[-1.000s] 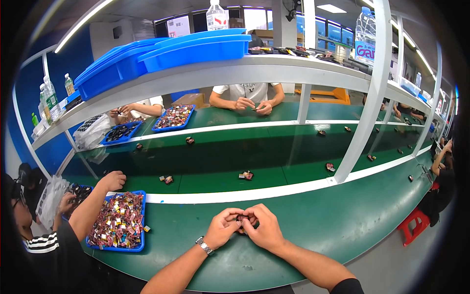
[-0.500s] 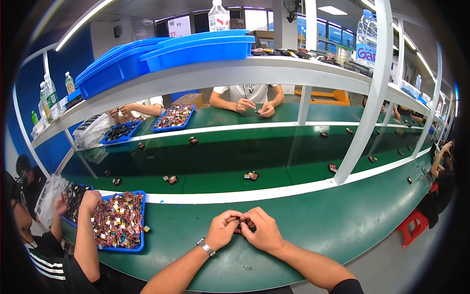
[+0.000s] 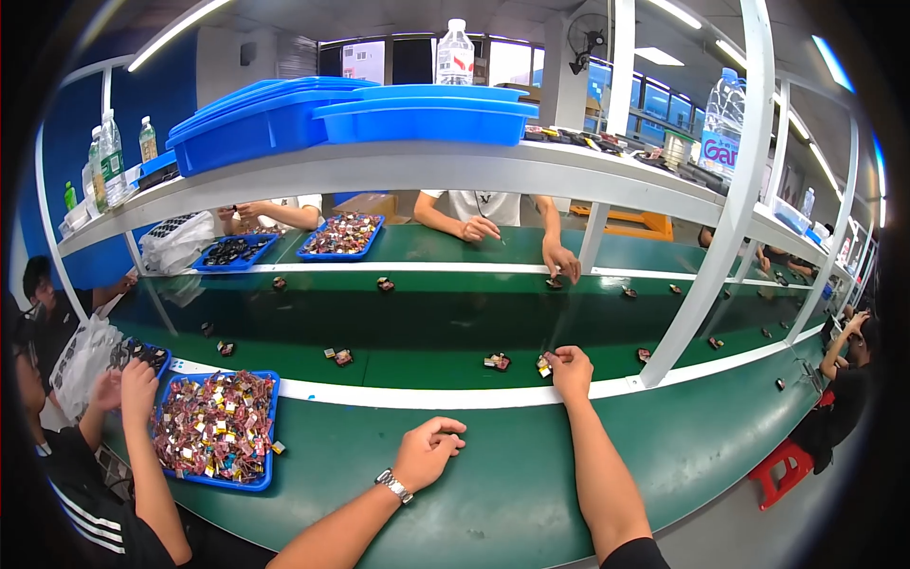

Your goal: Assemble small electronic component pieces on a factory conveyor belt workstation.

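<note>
My right hand [image 3: 573,372] reaches over the white rail to the green belt. Its fingertips are closed on a small dark assembly with a white-and-yellow tag [image 3: 545,365], at belt level. My left hand [image 3: 428,453], with a metal watch on the wrist, rests over the near green worktop [image 3: 512,474]. Its fingers are half curled, with a gap at the thumb, and nothing shows in them. Just left of my right hand, another small tagged assembly [image 3: 496,362] lies on the belt.
A blue tray of wired parts [image 3: 275,446] stands left, beside a co-worker's arms [image 3: 142,408]. Small assemblies [image 3: 338,357] dot the belt. Across it, another person's hand [image 3: 561,261] reaches to the belt. A white post [image 3: 706,228] and a shelf with blue bins [image 3: 427,119] stand ahead.
My hands were together over the worktop around a small dark piece. The right has moved forward to the belt with an assembly; the left stayed back, its fingers loosened. The person opposite reached forward too.
</note>
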Demonstrator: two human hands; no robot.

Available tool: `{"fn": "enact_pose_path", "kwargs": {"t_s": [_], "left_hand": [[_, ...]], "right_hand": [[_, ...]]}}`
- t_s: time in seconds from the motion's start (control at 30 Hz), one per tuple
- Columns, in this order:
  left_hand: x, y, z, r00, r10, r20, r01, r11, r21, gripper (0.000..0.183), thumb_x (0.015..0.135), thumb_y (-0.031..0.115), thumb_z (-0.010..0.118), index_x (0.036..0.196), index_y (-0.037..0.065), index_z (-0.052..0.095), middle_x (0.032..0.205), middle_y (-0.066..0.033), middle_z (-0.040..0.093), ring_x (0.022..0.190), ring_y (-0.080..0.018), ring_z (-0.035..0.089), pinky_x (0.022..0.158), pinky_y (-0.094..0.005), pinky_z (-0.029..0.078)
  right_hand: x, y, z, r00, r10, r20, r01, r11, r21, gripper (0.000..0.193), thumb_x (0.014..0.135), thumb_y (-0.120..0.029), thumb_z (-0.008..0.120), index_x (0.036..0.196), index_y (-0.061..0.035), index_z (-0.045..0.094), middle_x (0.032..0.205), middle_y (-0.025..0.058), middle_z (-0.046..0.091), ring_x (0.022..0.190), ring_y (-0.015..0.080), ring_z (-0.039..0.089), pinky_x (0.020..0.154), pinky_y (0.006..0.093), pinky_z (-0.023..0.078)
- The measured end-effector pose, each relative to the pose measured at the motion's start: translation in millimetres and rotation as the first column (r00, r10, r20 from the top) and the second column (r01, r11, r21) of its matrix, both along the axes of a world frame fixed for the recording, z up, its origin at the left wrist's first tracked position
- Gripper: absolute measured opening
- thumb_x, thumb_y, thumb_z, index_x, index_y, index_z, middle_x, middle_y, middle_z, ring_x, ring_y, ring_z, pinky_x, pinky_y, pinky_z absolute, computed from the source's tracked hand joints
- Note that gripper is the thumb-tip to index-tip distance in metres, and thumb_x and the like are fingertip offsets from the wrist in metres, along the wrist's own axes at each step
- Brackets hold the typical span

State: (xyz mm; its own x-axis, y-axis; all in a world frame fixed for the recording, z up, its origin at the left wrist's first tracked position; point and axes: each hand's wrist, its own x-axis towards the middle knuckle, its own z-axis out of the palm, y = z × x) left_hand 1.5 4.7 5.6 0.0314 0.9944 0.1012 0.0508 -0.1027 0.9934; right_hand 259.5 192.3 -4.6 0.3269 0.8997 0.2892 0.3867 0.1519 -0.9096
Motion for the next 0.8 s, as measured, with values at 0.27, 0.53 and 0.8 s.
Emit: {"fn": "enact_pose_path", "kwargs": {"t_s": [0.27,0.53,0.8], "left_hand": [[-4,0,5,0.995,-0.016,-0.098,0.014,1.0,-0.025,0.018,0.092,0.004,0.055,0.106,-0.003,0.064,0.101,-0.0097,0.068,0.09,-0.0144,0.068,0.076,-0.0271,0.055],[-14,14,1,0.981,-0.142,0.134,0.146,0.989,-0.021,0.017,0.095,0.005,0.052,0.109,-0.003,0.06,0.102,-0.0117,0.067,0.079,-0.0149,0.066,0.068,-0.0266,0.054],[-14,8,10,0.995,-0.03,0.09,0.04,0.993,-0.107,0.018,0.096,0.007,0.052,0.108,-0.003,0.06,0.095,-0.0134,0.069,0.07,-0.0136,0.065,0.061,-0.0243,0.053]], "right_hand": [[-62,-23,9,0.819,-0.027,0.573,-0.222,0.906,0.36,0.048,0.076,-0.022,0.077,0.116,-0.0024,0.058,0.108,0.0136,0.062,0.099,0.0354,0.054,0.087,0.0428,0.045],[-65,-13,-9,0.872,0.127,0.473,-0.156,0.988,0.021,0.058,0.071,-0.013,0.08,0.123,-0.0048,0.056,0.107,0.0109,0.063,0.099,0.0313,0.057,0.089,0.042,0.047],[-66,-115,10,0.804,0.548,0.232,-0.583,0.804,0.118,0.057,0.069,-0.008,0.08,0.121,-0.0072,0.058,0.107,0.0104,0.063,0.1,0.0257,0.058,0.085,0.0353,0.049]]}}
